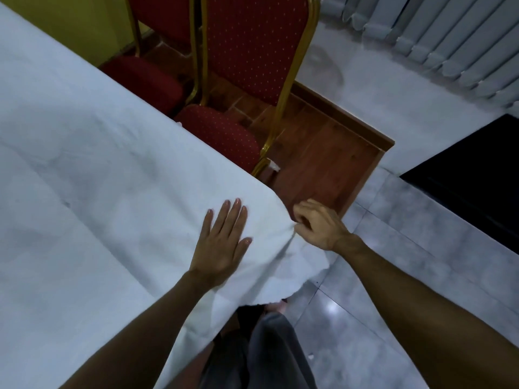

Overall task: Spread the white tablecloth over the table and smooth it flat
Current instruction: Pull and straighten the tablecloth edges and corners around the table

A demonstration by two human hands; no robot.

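Tablecloth [84, 164], white, draped over table, faint creases across top, corner hanging off near edge. Left hand [222, 245] flat on cloth near corner, fingers extended and close together. Right hand [317, 223] just beyond corner, fingers curled, pinching cloth edge; red chairs [224, 130] behind

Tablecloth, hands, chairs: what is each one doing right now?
white tablecloth: spread over the table, creased, corner hanging and bunched.
left hand: open, flat on the cloth near the corner.
right hand: shut, pinching the cloth's corner edge.
near red chair: upright, seat tucked against the table.
far red chair: upright, beside the table.
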